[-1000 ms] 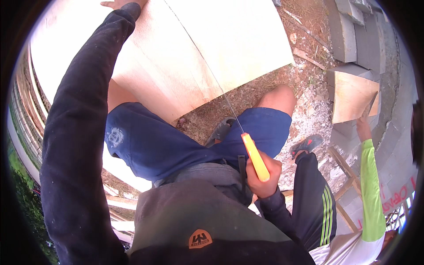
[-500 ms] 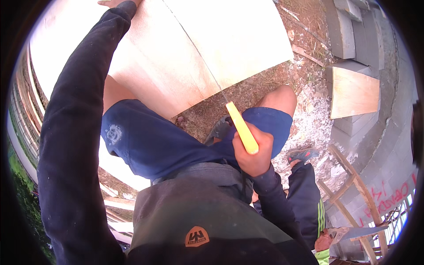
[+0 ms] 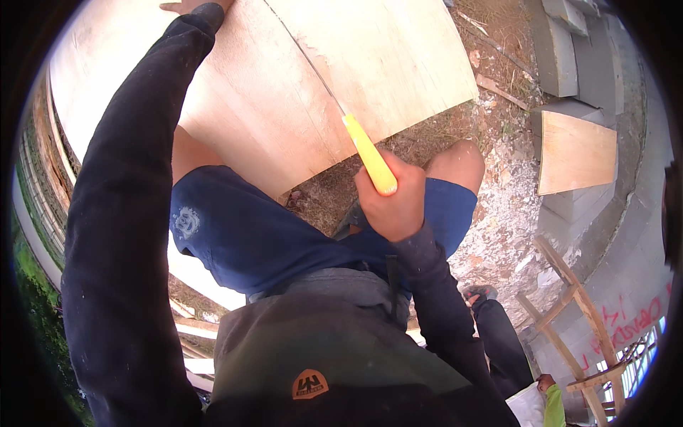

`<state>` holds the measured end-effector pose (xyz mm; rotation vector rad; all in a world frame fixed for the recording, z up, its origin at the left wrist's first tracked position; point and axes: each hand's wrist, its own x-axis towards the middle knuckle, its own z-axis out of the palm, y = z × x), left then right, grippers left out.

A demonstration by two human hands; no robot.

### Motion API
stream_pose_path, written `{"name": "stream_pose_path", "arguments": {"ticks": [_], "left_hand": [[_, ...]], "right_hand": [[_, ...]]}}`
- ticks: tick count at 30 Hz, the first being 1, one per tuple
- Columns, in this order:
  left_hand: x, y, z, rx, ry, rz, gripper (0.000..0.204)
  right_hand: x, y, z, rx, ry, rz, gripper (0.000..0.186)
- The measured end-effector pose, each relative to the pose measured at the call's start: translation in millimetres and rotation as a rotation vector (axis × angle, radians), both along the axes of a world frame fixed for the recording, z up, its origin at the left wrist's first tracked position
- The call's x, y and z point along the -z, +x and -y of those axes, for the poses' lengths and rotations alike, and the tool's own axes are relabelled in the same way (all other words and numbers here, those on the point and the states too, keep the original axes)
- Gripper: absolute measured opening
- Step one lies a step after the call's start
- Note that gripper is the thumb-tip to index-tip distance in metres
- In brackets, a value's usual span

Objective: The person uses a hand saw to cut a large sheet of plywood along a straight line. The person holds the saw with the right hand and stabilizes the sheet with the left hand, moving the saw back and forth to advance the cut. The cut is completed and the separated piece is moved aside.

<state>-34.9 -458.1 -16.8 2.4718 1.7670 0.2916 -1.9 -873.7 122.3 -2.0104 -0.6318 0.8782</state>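
My right hand (image 3: pixel 393 201) is wrapped round the yellow handle of a handsaw (image 3: pixel 370 155). The saw's thin blade is seen almost edge-on, in line with a dark straight cut that runs up the pale plywood sheet (image 3: pixel 245 107). At the top edge of the view, my left hand (image 3: pixel 199 6) rests on the plywood, left of that line. Its thumb is stretched out, and the other fingers are largely cut off by the frame. The sheet lies in front of me, its near edge above my bent legs.
Grey blocks (image 3: pixel 555 53) stand to the right, with a small plywood piece (image 3: pixel 578 153) on them. A wooden ladder-like frame (image 3: pixel 569 299) leans at lower right. Close by, a co-worker's dark-trousered leg (image 3: pixel 501 341) and hand (image 3: pixel 546 383) show. Debris lies over the ground.
My right hand and the saw have moved forward and slightly left, the handle now over the sheet's edge. The co-worker has shifted, and their handsaw no longer shows. My left hand stays put.
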Motion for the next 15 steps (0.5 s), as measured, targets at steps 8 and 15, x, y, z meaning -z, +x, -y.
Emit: {"name": "stream_pose_path", "arguments": {"ticks": [8, 15], "left_hand": [[-2.0, 1.6, 6.7, -0.002, 0.019, -0.109, 0.060], [-5.5, 4.9, 6.8, 0.026, -0.002, -0.087, 0.059]], "right_hand": [[-97.1, -17.2, 104.1, -0.021, -0.209, 0.019, 0.021], [7.7, 11.6, -26.4, -0.002, -0.023, -0.057, 0.008]]}}
